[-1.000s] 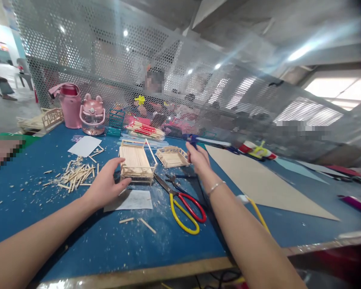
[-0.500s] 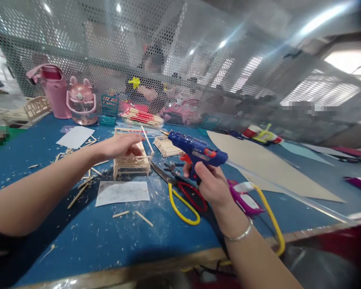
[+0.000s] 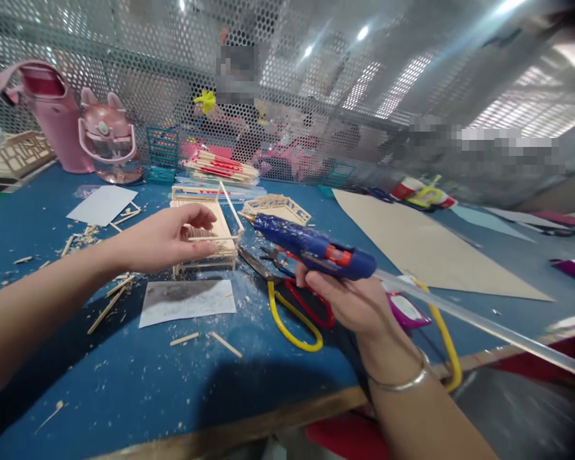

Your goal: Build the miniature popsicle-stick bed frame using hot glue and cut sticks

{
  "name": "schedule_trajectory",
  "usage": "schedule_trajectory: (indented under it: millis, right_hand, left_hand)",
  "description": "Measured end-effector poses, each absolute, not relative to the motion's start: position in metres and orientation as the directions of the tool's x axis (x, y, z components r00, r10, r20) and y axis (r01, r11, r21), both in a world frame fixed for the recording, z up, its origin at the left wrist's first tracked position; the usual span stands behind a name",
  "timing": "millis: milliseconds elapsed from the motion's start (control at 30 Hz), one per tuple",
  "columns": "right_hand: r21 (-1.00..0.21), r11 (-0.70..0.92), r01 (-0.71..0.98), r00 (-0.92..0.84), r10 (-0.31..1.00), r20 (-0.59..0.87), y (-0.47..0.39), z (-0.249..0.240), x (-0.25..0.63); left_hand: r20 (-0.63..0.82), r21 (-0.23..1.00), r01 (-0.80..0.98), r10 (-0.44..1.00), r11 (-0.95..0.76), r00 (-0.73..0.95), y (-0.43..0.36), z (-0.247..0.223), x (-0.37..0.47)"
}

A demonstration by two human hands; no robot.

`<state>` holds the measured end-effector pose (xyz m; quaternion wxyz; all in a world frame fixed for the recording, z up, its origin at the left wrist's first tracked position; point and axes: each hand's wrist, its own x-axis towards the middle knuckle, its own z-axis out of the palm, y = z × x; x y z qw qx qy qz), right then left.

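My right hand (image 3: 349,297) is wrapped round a blue hot glue gun (image 3: 311,246) with a long clear glue stick (image 3: 479,326) out of its back. Its nozzle points left, close to the right corner of a small model (image 3: 223,227) built of thin wooden sticks. Over the model's left front part is my left hand (image 3: 172,236), its fingers apart and curved. A thin stick runs across the model near that thumb; whether the hand touches it is unclear. Scissors (image 3: 292,313) with yellow and red handles lie below the glue gun, beside dark pliers (image 3: 271,257).
A white paper (image 3: 189,303) lies before the model, with loose stick scraps (image 3: 108,310) at left. Behind stand a pink bottle (image 3: 60,124), a clear-and-pink bottle (image 3: 110,144) and a perforated screen (image 3: 172,70). Beige card (image 3: 426,249) lies right. Another stick piece (image 3: 278,207) sits behind the gun.
My left hand has drawn back toward the model's left front side. The glue gun's nozzle has come nearer the model's right corner. The whole view has shifted slightly.
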<state>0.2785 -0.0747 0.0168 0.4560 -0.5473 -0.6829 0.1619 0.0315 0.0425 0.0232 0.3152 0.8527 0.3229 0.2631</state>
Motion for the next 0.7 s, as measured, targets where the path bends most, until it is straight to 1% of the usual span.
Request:
schedule_trajectory:
  millis: [100,267,433,567,700]
  right_hand:
    - [-0.659,0.387,0.646,-0.054,0.884,0.465,-0.0744,0.0164,0.2784]
    - [-0.54,0.469,0.699,-0.156,0.837,0.524,-0.0724,0.0152,0.2803]
    - [-0.454,0.453,0.767,-0.189,0.836,0.515,-0.0719,0.0173,0.28]
    - [-0.379,0.46,0.803,-0.21,0.813,0.543,-0.0714,0.0173,0.2797]
    - [-0.335,0.451,0.827,-0.219,0.808,0.547,-0.0714,0.0174,0.2798]
  left_hand:
    - [0.263,0.645,0.479,0.761,-0.596,0.592,0.037,0.0161,0.0234]
    - [0.289,0.648,0.484,0.778,-0.588,0.558,0.0355,0.0142,0.0234]
    - [0.251,0.662,0.49,0.784,-0.567,0.568,0.0358,0.017,0.0235]
    - [0.227,0.652,0.509,0.786,-0.561,0.576,0.0353,0.0181,0.023]
    - [0.218,0.644,0.522,0.788,-0.559,0.576,0.0355,0.0183,0.0237]
